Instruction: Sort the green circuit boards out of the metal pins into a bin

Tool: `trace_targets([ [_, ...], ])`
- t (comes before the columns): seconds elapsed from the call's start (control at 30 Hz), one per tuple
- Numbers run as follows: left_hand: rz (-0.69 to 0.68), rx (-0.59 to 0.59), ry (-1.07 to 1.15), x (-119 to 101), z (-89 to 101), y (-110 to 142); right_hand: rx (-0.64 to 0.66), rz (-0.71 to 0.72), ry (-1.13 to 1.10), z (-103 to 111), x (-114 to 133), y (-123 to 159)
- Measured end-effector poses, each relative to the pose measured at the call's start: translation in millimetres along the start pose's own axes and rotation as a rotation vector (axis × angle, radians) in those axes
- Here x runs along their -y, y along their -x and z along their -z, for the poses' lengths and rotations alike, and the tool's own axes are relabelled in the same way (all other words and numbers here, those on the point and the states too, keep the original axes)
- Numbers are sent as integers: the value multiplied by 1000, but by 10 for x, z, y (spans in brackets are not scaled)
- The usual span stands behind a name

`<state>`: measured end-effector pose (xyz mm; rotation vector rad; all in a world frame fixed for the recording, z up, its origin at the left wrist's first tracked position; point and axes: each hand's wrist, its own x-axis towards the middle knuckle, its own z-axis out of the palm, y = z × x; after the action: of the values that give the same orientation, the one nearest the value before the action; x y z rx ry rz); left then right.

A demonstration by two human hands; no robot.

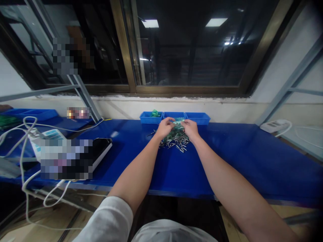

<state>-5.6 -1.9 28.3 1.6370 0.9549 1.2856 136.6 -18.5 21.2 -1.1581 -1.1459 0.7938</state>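
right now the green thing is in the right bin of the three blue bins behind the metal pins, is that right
No: the green item sits in the leftmost blue bin, not the right one, as the head view shows. The rest holds: the three bins stand behind the metal pins.

To the right of the hands (pixel 178 128), passage is open along the glossy blue surface (pixel 234 158) as far as a white power strip (pixel 274 126), which is set at the foot of the wall. To the left, movement is allowed until a flat black device with a white edge (pixel 102 148) is met, and tangled white cables (pixel 24 161) are strung beyond it. Forward reach is blocked by a row of blue plastic bins (pixel 185 117) set against a white wall (pixel 227 111). Directly below the hands, the way is obstructed by a scattered pile of metal pins (pixel 175 144), and a translucent green bag (pixel 178 129) is held between the hands.
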Motion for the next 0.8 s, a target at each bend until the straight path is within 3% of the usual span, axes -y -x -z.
trace_targets([
  [0.13, -6, -84, 29, 18, 22, -35, -7, 37, 49, 10, -21, -21],
  [0.33, 89, -264, 214, -5, 179, -90, -6, 78, 152, 34, -91, -65],
  [0.4, 139, -234, 282, -21, 233, -83, 0, 112, 193, 37, -107, -69],
  [0.57, 304, -13, 304, -50, 259, -21, 21, 146, 256, 42, -108, -58],
  [0.63, 280, -23, 280, -40, 257, -24, 29, 151, 277, 41, -97, -49],
  [0.7, 181, -148, 275, -21, 287, -56, 38, 148, 293, 37, -81, -35],
  [0.8, 17, -463, 226, 12, 406, -123, 51, 146, 304, 25, -53, -7],
])
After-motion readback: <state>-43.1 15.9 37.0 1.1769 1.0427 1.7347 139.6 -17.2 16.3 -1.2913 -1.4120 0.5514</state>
